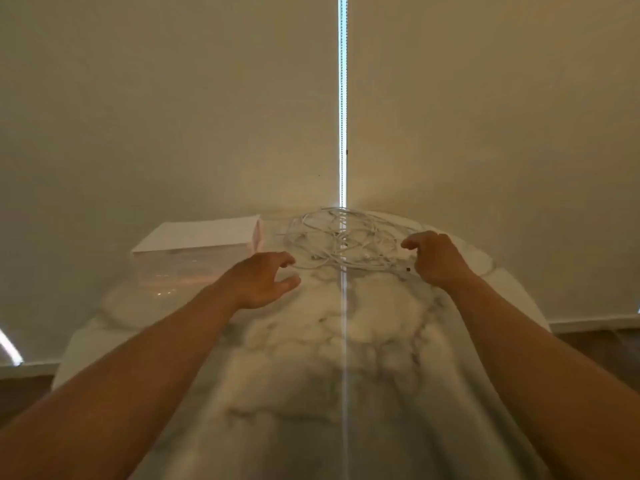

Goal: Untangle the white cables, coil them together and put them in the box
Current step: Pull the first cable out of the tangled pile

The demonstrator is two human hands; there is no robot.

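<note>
White cables (341,242) lie tangled at the desk's (346,358) far end, just right of the box (197,244). My left grip (263,280) and right grip (438,259) hover released, loosely curled, flanking the heap. I should find a free end and draw it out gently, not tug loops tight.

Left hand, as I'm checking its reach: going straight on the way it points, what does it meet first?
Likely the near edge of the cables: the left hand, fingers spread and empty, points forward-right at the tangle, past the box on its left. Depth is unclear.
</note>
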